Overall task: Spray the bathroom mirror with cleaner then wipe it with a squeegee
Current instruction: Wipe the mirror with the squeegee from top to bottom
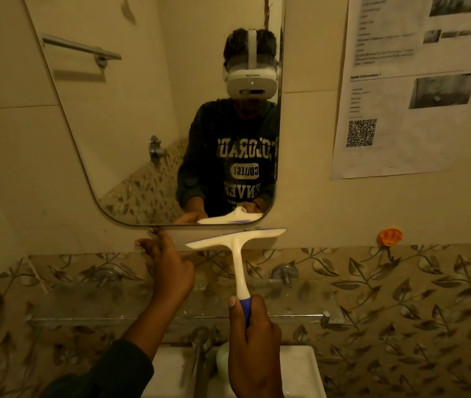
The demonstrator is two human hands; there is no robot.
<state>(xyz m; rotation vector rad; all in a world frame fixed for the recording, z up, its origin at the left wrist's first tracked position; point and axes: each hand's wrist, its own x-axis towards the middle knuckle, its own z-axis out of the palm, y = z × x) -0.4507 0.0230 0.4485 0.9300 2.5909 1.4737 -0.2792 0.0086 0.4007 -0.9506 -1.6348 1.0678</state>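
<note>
The bathroom mirror (131, 116) hangs on the tiled wall, and droplets speckle its right side. A white squeegee (237, 242) with a blue grip is upright in my right hand (254, 349), which is closed around the handle. Its blade lies tilted just below the mirror's bottom edge, against the wall. My left hand (168, 265) reaches up with its fingertips touching the mirror's lower rim, left of the blade. No spray bottle shows.
A glass shelf (291, 300) on metal pegs runs under the mirror. Below it are a tap (200, 349) and a white basin (300, 372). Printed sheets (401, 87) hang on the right wall, with an orange hook (389, 236) beneath them.
</note>
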